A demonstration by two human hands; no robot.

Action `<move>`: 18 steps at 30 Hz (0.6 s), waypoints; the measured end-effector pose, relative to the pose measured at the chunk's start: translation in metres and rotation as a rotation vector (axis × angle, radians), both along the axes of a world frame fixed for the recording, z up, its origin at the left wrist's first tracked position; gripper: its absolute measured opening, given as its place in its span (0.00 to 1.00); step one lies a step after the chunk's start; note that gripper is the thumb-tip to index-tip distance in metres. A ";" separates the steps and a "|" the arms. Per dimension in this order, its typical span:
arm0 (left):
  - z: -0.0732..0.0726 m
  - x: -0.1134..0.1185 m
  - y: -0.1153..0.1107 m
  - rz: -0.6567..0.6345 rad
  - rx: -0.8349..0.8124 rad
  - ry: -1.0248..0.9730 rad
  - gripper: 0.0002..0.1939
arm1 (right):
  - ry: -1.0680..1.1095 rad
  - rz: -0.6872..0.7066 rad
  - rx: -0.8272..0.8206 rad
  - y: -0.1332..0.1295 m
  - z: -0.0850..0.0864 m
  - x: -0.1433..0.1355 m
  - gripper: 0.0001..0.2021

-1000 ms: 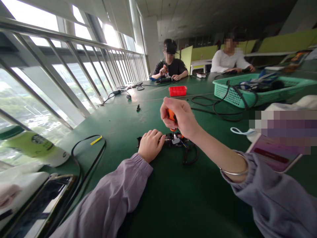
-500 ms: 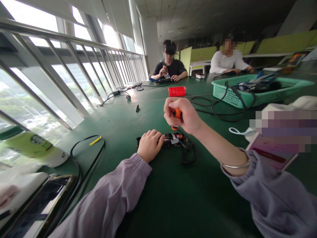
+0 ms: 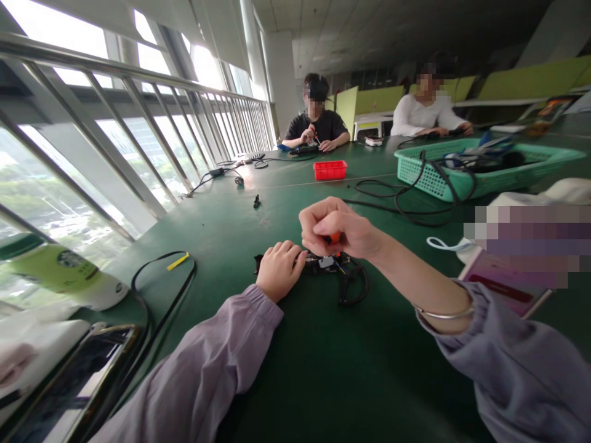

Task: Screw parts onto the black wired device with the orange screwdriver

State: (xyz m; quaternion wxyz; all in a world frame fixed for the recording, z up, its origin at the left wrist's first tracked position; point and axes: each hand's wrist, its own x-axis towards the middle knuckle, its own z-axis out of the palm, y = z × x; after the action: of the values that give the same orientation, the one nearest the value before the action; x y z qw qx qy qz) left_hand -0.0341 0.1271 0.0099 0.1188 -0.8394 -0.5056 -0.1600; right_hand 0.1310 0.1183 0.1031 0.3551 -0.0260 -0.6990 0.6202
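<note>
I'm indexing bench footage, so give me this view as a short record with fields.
left hand: the left hand rests on the left part of the opened black device
right hand: the right hand is closed around an orange tool handle; shaft hidden
device: opened black device, wires exposed
beyond the hands: red tray
right: teal basket holding cables
left: green-lidded bottle, phone
people: two, seated across the green table

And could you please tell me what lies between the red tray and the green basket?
A looped black cable lies on the table there, as the head view shows.
</note>
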 end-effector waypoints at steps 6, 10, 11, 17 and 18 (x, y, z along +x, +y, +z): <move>0.002 0.001 -0.002 0.014 -0.010 0.031 0.18 | 0.342 -0.531 -0.038 0.004 -0.005 -0.014 0.13; 0.003 0.001 -0.002 0.012 -0.022 0.018 0.17 | 0.629 -0.979 -0.165 0.007 -0.009 -0.019 0.13; 0.003 0.001 -0.001 0.012 -0.024 0.015 0.17 | 0.624 -0.941 -0.164 0.008 -0.008 -0.016 0.13; 0.003 0.001 -0.001 0.013 -0.023 0.017 0.18 | 0.179 -0.145 -0.098 0.016 0.000 0.013 0.11; 0.003 0.001 -0.001 0.010 -0.021 0.016 0.18 | 0.157 -0.108 -0.092 0.016 0.002 0.015 0.10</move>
State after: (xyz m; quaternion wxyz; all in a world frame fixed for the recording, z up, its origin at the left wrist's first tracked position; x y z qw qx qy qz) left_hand -0.0330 0.1262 0.0127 0.1150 -0.8393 -0.5106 -0.1474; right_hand 0.1464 0.1345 0.1046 0.4400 -0.0314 -0.6375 0.6316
